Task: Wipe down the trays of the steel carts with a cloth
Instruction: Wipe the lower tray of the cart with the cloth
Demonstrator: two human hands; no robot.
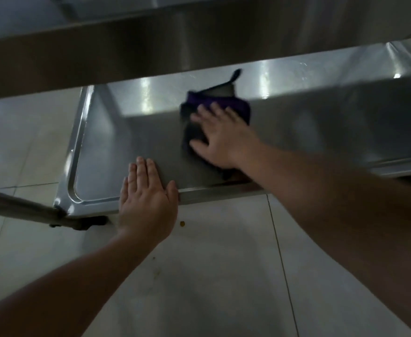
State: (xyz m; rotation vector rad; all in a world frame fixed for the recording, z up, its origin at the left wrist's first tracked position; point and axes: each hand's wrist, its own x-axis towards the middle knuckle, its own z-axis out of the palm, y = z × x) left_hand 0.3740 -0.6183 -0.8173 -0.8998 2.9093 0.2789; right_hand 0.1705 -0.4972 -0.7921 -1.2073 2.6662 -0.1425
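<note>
The steel cart's lower tray (117,152) fills the middle of the view, shiny with a raised rim. A dark purple cloth (226,103) lies flat on the tray's surface. My right hand (221,139) presses on the cloth with straight, spread fingers. My left hand (146,198) rests flat on the tray's near rim, its fingers straight and its thumb along the edge. The cloth's near part is hidden under my right hand.
The cart's upper tray (151,49) overhangs the top of the view. A steel leg and caster (83,222) stand at the lower tray's near left corner. Pale floor tiles (211,276) lie below, with a small orange crumb (182,223) near the rim.
</note>
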